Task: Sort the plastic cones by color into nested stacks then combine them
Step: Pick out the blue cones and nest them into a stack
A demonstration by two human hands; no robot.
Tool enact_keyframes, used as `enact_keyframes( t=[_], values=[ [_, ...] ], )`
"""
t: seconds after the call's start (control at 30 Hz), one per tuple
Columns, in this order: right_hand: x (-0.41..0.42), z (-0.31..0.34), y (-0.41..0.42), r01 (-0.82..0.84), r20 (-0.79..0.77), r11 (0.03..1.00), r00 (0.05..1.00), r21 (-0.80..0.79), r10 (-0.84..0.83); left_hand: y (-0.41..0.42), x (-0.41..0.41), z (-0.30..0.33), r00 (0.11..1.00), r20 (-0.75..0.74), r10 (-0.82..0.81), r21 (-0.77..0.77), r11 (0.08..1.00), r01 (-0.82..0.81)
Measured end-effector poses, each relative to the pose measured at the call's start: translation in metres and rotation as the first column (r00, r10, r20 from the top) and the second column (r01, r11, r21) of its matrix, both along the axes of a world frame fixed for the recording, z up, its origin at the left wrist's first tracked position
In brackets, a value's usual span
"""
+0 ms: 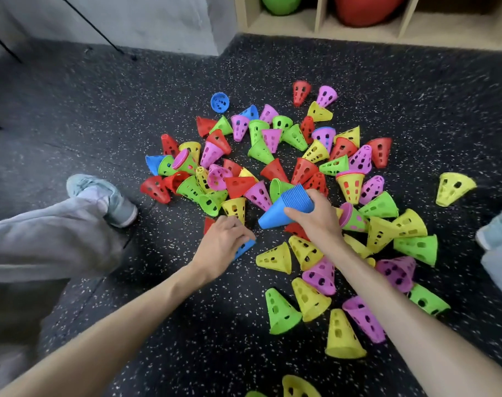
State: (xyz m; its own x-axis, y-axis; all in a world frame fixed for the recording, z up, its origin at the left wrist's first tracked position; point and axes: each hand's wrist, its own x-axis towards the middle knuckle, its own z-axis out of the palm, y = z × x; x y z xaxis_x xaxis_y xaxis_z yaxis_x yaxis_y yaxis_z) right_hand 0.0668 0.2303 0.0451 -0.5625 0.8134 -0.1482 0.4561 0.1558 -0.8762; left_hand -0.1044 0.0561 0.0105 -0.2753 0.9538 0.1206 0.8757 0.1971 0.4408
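A heap of perforated plastic cones in red, yellow, green, pink and blue lies scattered on the dark speckled floor point(129, 116). My right hand point(315, 216) grips a nested stack of blue cones point(284, 206), held on its side with the narrow end pointing left. My left hand point(222, 242) curls its fingers round a single blue cone point(244, 249) lying on the floor, mostly hidden under the hand. More blue cones lie farther off: one point(220, 102) at the heap's far edge, one point(250, 112) beside it, one point(153, 163) at the left.
My left leg in grey trousers point(43, 239) and grey shoe point(106, 196) lie at the left. My other shoe point(499, 224) is at the right edge. A shelf point(318, 24) with green and red balls stands at the back. A stray yellow cone point(453, 188) sits apart at the right.
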Motion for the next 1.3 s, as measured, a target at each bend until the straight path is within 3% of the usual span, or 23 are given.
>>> enact_keyframes(
  t=[0.17,0.6,0.87,1.03,1.3],
  values=[
    [-0.001,-0.005,-0.015,-0.045,0.096,0.999,0.994,-0.002,0.045,-0.013,0.006,-0.018,0.993,0.107,0.044,-0.167,0.986,-0.026],
    [-0.004,-0.016,-0.031,-0.029,0.108,0.998,0.994,-0.053,0.035,-0.027,0.013,-0.035,0.897,0.315,0.309,-0.244,0.94,-0.238],
    [-0.007,-0.016,-0.033,-0.036,0.09,0.999,0.995,-0.013,0.037,-0.027,0.028,-0.037,0.882,0.37,0.292,-0.172,0.955,-0.244],
    [-0.005,-0.016,-0.037,-0.144,0.104,0.989,0.984,-0.039,0.147,-0.007,0.043,-0.028,0.845,0.455,0.282,-0.11,0.959,-0.261],
    [0.001,-0.012,-0.034,-0.209,0.054,0.974,0.975,-0.087,0.214,0.0,0.05,-0.022,0.864,0.431,0.261,-0.071,0.964,-0.256]
  ],
)
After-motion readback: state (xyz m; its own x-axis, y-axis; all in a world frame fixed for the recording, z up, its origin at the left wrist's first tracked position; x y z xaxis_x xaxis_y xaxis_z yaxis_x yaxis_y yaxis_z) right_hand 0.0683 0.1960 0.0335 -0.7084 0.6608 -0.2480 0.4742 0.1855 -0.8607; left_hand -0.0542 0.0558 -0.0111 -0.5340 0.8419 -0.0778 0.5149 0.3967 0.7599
